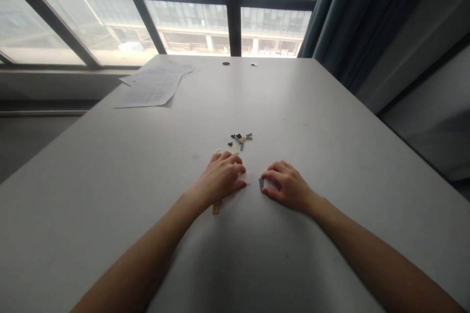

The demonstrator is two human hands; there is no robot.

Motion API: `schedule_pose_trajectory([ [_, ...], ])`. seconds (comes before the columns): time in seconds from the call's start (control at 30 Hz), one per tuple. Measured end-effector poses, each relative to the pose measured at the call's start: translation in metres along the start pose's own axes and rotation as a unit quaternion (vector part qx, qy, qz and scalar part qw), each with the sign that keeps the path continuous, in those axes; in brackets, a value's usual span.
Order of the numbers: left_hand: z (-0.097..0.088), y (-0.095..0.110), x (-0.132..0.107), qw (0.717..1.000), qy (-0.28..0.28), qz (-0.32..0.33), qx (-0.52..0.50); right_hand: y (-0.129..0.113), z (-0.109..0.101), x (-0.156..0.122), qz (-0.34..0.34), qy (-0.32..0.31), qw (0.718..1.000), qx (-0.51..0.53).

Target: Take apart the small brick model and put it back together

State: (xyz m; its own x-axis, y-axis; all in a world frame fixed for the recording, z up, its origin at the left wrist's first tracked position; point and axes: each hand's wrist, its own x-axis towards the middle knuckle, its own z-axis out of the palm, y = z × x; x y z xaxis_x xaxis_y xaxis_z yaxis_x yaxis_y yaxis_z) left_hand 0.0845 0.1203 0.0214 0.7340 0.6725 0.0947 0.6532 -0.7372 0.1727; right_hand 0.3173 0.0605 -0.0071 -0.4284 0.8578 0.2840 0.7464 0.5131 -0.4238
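Both my hands rest on a pale grey table [147,195]. My left hand [222,176] is curled, its fingertips pinching a small white flat piece [246,177] against the tabletop. My right hand [286,185] is curled too, its fingertips holding a small grey piece [261,183]. The two pieces lie a few centimetres apart between the hands. A tan piece [216,208] shows under my left wrist. Just beyond the hands lies a little heap of several small dark, grey and tan building pieces [240,140].
Several printed paper sheets [154,85] lie at the far left of the table. Two small round holes [225,63] sit near the far edge. Beyond are large windows [191,14] and a dark curtain [352,19] at the right.
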Motion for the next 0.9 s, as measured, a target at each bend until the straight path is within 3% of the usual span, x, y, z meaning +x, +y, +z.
schedule_pose_trajectory([
  [0.2,-0.003,0.006,-0.001,1.000,0.008,-0.002,-0.003,-0.003,0.000,0.000,-0.011,0.002,1.000,0.004],
  [0.53,0.004,0.011,0.007,0.999,0.018,-0.009,-0.032,-0.018,0.004,-0.003,-0.094,-0.041,0.994,0.026],
  [0.7,0.009,0.020,0.024,0.999,0.012,0.001,-0.052,-0.026,0.006,-0.005,-0.126,-0.057,0.990,0.027],
  [0.9,0.014,0.035,0.051,0.998,-0.010,0.004,-0.063,-0.029,0.011,-0.006,-0.147,-0.029,0.988,0.032],
])
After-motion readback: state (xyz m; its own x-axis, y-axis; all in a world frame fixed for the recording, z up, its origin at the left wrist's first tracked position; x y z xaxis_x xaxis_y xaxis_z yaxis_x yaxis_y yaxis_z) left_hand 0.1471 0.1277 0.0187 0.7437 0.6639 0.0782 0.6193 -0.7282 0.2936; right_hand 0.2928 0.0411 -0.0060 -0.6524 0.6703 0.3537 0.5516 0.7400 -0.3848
